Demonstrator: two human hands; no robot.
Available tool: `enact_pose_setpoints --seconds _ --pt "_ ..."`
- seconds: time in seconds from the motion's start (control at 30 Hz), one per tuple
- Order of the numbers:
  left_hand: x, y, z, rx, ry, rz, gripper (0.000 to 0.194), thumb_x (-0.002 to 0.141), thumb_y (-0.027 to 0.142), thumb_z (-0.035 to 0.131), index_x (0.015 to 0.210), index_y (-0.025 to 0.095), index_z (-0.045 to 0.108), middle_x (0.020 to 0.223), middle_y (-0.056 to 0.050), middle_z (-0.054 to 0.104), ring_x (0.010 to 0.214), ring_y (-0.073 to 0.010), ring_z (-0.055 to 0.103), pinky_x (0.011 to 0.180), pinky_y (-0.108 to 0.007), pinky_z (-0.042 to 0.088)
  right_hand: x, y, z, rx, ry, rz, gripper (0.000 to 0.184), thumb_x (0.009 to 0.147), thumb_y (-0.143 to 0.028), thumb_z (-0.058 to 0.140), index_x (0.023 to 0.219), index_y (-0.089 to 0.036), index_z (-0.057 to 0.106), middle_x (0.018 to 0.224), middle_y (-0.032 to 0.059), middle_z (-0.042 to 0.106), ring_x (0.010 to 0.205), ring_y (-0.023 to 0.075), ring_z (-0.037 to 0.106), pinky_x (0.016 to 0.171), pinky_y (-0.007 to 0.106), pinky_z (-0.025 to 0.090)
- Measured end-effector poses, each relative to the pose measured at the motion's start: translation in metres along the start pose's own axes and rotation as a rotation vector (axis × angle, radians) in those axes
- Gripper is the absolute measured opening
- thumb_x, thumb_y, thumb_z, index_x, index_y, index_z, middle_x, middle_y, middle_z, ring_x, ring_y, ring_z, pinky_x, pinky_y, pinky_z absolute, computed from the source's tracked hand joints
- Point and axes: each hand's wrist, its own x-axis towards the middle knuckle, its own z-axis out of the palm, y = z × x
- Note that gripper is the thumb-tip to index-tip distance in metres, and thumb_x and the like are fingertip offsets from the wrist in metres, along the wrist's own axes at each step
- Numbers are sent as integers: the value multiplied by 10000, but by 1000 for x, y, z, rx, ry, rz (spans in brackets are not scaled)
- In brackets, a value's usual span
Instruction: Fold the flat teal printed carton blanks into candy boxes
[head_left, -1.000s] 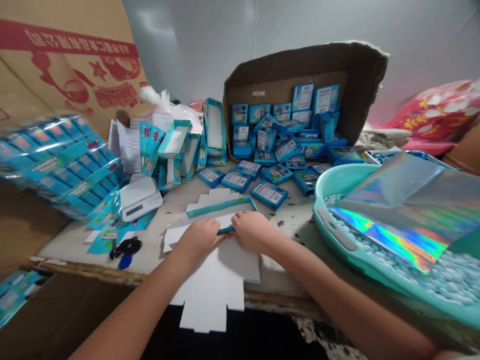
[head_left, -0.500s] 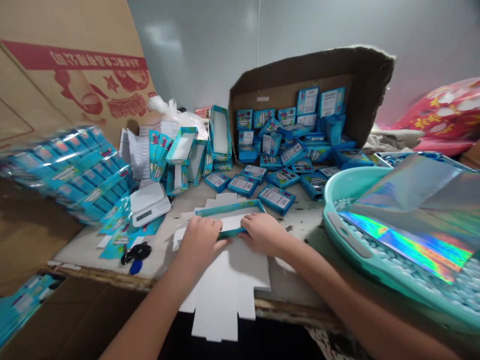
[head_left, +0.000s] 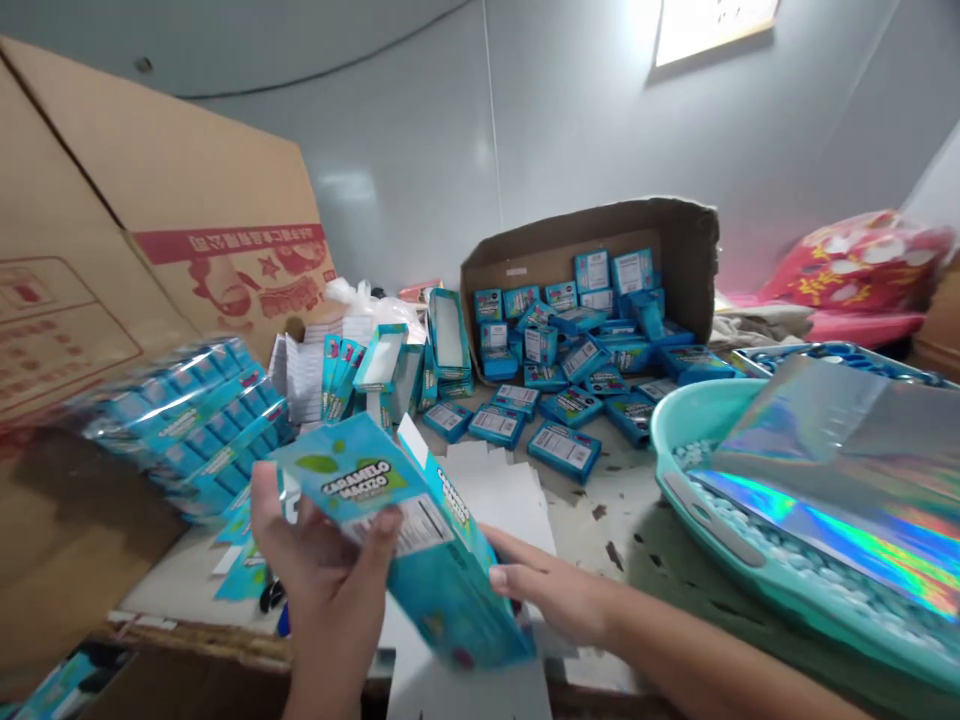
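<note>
A blue printed carton tray (head_left: 427,550) marked "Caramelo Macizo" is lifted and tilted above the table, its printed base facing me. My left hand (head_left: 330,560) grips its left end, thumb on the printed face and fingers behind. My right hand (head_left: 540,585) holds the lower right side, thumb against the wall; its other fingers are partly hidden. Below the carton lie flat white card blanks (head_left: 495,490). Finished-looking tray cartons (head_left: 386,355) stand behind, next to a stack of empty trays (head_left: 450,335).
A cardboard box (head_left: 675,225) on its side spills small blue boxes (head_left: 566,447) onto the table. At right stands a turquoise basin (head_left: 667,440) of wrapped pale pieces under a shiny film sheet (head_left: 810,400). Plastic-wrapped blue packs (head_left: 210,420) lean at left by a big carton (head_left: 247,180).
The carton tray has come up off the white blanks and been tipped so its printed base shows. Both hands rose with it, and the head view has shifted upward.
</note>
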Motion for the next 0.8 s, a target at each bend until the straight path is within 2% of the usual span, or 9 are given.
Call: enact_pose_setpoints --seconds 0.07,0.17,0.3,0.37,0.47,0.53,0.6,0.7,0.8 --pt "-3 0 -7 -57 73 -7 818 771 224 814 1451 439 413 1387 -12 574 1189 -165 593 919 -269 558 1 -8 10 127 -6 -80 666 984 -639 411 1511 -236 350 1215 104 588 1065 231 584 952 395 491" --pt "-7 -2 -23 -15 77 5 388 849 323 738 1226 349 651 1226 -8 669 1037 -164 652 825 -239 574 6 -27 18 -92 127 -274 616 1042 -489 410 1585 -340 159 1454 106 418 1278 237 452 1106 443 368" --pt "-16 1 -27 105 -244 128 291 916 486 605 1057 274 747 1164 -65 667 1014 -234 658 808 -315 576 9 -52 28 -300 308 -641 524 1066 -295 381 1548 -439 232 1511 46 345 1405 228 321 1173 447 290" --pt "-23 7 -22 175 -290 212 293 932 484 575 1048 276 745 1169 -63 660 1072 -247 637 879 -341 558 8 -60 35 -235 314 -722 451 1067 -333 379 1511 -406 354 1472 50 410 1395 239 348 1158 438 323" --pt "-34 23 -11 225 -106 115 337 962 480 513 886 236 733 952 -36 713 831 -189 676 724 -276 569 6 -68 47 -152 273 -648 392 1063 -455 347 1328 -336 611 1353 70 531 1313 259 428 1086 413 395" --pt "-40 38 -4 181 12 -113 360 933 510 549 796 212 696 728 -7 684 627 -160 637 562 -241 536 6 -69 53 -85 317 -579 388 1047 -472 400 1062 -292 743 1189 72 599 1182 251 504 1006 380 437" --pt "-44 53 1 93 71 -386 325 886 539 608 914 223 680 682 10 669 602 -169 634 524 -245 526 7 -69 58 46 407 -524 370 1028 -412 480 845 -250 758 1041 60 608 1023 220 558 912 344 469" --pt "-43 67 4 61 56 -550 422 876 483 614 1254 303 560 977 -2 725 802 -202 696 655 -292 569 6 -73 57 274 458 -383 204 959 -321 617 1143 -292 701 1024 39 602 926 188 598 821 319 511" --pt "-36 70 -2 246 -69 -398 404 900 352 513 1300 318 553 1230 -8 673 1013 -216 673 803 -317 546 2 -88 48 157 434 -299 663 910 -254 658 1491 -387 368 1264 52 540 1043 178 601 830 308 536"
